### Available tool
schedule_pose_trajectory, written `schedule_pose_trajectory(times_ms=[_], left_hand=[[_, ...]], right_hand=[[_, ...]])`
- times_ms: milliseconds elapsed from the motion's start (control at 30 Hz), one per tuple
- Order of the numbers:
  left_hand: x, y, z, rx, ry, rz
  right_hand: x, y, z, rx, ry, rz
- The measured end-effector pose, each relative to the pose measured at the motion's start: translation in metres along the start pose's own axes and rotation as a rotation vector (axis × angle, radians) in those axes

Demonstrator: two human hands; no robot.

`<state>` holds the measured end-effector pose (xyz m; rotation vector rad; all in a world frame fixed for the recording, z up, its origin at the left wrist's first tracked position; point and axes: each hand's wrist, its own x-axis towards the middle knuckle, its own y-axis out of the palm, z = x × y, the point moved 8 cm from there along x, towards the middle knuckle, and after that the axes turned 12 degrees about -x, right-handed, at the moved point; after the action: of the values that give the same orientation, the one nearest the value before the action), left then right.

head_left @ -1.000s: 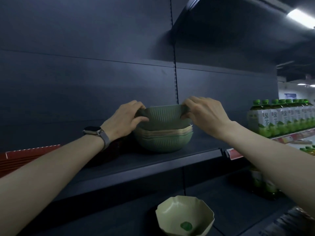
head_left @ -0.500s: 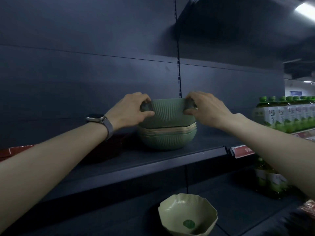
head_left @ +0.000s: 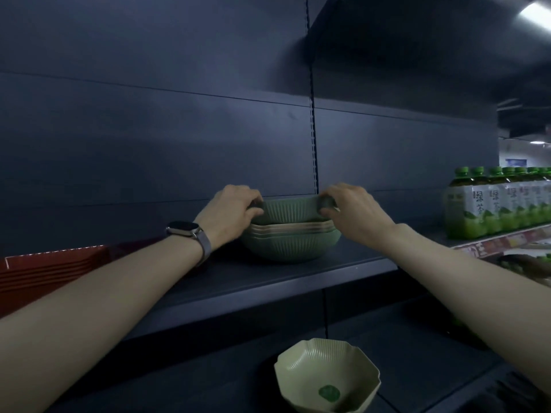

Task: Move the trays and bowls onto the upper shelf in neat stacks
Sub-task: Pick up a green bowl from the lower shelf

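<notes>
Ribbed green bowl point(head_left: 290, 207), gripped by left hand point(head_left: 231, 214) and right hand point(head_left: 356, 211), tops stack point(head_left: 290, 241).

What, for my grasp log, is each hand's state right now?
Left hand: closed, gripping the top green bowl by its left rim.
Right hand: closed, gripping its right rim.

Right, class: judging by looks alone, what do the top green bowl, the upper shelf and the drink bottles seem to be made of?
Top green bowl: probably matte moulded plastic; thin ribbed wall, dull sheen, no glaze glare.
Upper shelf: likely painted sheet metal; thin flat edge, dark matte coat.
Drink bottles: clear glossy plastic, it seems; liquid shows through, printed labels, green caps.
</notes>
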<state>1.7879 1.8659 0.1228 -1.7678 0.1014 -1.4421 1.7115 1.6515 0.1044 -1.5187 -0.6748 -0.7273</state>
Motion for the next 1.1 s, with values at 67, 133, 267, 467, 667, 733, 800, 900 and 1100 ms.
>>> schedule_pose_trajectory(times_ms=[67, 133, 267, 467, 667, 733, 800, 900, 1100], left_hand=[[-0.003, 0.008, 0.003, -0.009, -0.005, 0.027], [-0.006, 0.015, 0.003, -0.013, -0.002, 0.044], [-0.012, 0.02, 0.004, -0.028, 0.005, 0.052], [-0.015, 0.022, 0.004, -0.043, 0.0, 0.059], [-0.017, 0.016, -0.002, -0.057, -0.052, 0.058], [-0.02, 0.013, -0.006, -0.067, -0.071, 0.043], [-0.025, 0.01, -0.012, -0.08, -0.076, 0.01], [-0.036, 0.006, -0.031, -0.141, -0.034, -0.055], [-0.071, 0.013, -0.074, -0.293, 0.045, -0.121]], right_hand=[[-0.003, 0.011, -0.004, 0.011, 0.009, 0.008], [-0.006, 0.02, -0.008, 0.032, 0.016, 0.005], [-0.011, 0.03, -0.013, 0.069, 0.028, -0.028], [-0.017, 0.032, -0.011, 0.083, 0.022, -0.098], [-0.021, 0.024, -0.005, 0.09, 0.041, -0.072], [-0.026, 0.019, -0.003, 0.115, 0.056, -0.084], [-0.033, 0.015, -0.001, 0.126, 0.059, -0.106], [-0.046, 0.006, 0.003, 0.168, 0.071, -0.16], [-0.096, -0.01, 0.017, 0.239, 0.024, -0.26]])
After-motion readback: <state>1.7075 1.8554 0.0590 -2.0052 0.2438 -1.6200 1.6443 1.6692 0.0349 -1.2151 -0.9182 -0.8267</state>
